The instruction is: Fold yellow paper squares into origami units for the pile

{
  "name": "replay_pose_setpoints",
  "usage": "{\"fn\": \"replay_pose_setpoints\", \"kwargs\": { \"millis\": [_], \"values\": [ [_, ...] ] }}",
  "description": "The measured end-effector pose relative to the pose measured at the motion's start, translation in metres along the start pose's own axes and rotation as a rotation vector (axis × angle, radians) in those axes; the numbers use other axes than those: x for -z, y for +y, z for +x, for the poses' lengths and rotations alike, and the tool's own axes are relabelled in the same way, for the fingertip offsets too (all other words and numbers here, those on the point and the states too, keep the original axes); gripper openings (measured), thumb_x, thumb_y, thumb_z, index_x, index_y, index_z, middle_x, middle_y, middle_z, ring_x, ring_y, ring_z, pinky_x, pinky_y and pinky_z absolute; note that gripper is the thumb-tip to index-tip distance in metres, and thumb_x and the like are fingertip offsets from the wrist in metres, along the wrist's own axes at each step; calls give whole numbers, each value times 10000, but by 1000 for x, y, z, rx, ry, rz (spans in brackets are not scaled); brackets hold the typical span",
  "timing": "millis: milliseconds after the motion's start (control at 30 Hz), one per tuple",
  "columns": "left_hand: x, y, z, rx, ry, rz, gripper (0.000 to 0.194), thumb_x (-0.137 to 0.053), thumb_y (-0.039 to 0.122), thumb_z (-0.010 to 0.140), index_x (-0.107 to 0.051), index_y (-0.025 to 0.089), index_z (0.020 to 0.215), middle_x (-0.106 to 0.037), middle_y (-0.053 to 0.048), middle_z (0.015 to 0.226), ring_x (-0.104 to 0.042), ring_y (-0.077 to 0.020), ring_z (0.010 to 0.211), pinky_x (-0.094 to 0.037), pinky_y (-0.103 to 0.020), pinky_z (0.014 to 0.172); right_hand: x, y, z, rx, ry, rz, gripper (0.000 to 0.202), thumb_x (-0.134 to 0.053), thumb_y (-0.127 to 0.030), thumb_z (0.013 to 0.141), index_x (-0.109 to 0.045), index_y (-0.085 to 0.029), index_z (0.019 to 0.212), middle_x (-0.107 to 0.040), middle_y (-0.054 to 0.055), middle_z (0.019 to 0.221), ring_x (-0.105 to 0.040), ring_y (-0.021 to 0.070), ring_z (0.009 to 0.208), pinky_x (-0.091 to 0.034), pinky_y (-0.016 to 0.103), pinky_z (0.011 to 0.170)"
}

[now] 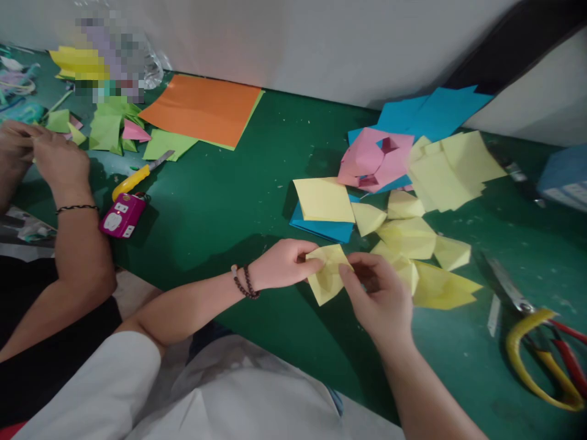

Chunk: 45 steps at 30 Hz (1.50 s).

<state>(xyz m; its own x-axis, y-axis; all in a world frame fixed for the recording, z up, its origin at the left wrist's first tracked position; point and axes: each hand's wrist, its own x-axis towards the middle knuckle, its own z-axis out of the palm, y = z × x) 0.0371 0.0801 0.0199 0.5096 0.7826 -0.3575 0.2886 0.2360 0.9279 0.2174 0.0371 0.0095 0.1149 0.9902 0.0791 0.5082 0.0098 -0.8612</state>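
Observation:
A small square of pale yellow paper (326, 278) with fold creases is held above the green table, between both my hands. My left hand (287, 264) pinches its left edge, thumb on top. At its right edge my right hand (378, 293) grips it between thumb and fingers. Just beyond lies a pale yellow sheet (323, 200) on folded blue paper (321, 226). Several folded yellow paper pieces (408, 237) sit beside my right hand, near a pink folded paper shape (376, 157).
Yellow-handled scissors (527, 318) lie at the right. Blue sheets (426, 113) and a yellow stack (454, 171) are behind. Left are orange paper (206, 110), a yellow craft knife (137, 177), a magenta box (123, 215) and another person's hands (55, 156).

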Motion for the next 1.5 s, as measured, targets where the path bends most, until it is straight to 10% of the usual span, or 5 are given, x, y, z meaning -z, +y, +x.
{"fn": "replay_pose_setpoints", "kwargs": {
  "millis": [733,1033,1300,1500],
  "values": [
    [1,-2,3,-23,5,62,265,-585,84,716,-691,131,954,-665,-8,772,-560,-111,638,-422,-207,583,6,-2,3,350,-213,0,91,-581,-220,861,-643,-237,925,-628,87,1113,-632,230,1004,-549,355,749],
    [0,-2,1,-97,-98,-62,156,-615,246,802,-651,139,908,-656,-25,820,-579,-130,703,-446,-216,612,1,-2,3,285,-91,-138,111,-634,-220,819,-576,-237,912,-631,45,903,-618,181,796,-536,318,635],
    [-2,-1,0,-188,103,269,209,-531,260,890,-696,142,841,-667,-42,790,-530,-112,616,-362,-227,545,1,0,3,111,-156,-83,181,-653,-307,807,-611,-224,962,-616,-4,766,-584,133,628,-537,281,593],
    [-8,-4,1,-254,139,123,143,-650,204,799,-669,160,934,-689,-49,932,-630,-144,789,-487,-230,679,-2,-2,2,39,-92,-85,112,-642,-318,806,-598,-222,842,-642,-9,715,-601,129,576,-537,264,553]
  ]
}}
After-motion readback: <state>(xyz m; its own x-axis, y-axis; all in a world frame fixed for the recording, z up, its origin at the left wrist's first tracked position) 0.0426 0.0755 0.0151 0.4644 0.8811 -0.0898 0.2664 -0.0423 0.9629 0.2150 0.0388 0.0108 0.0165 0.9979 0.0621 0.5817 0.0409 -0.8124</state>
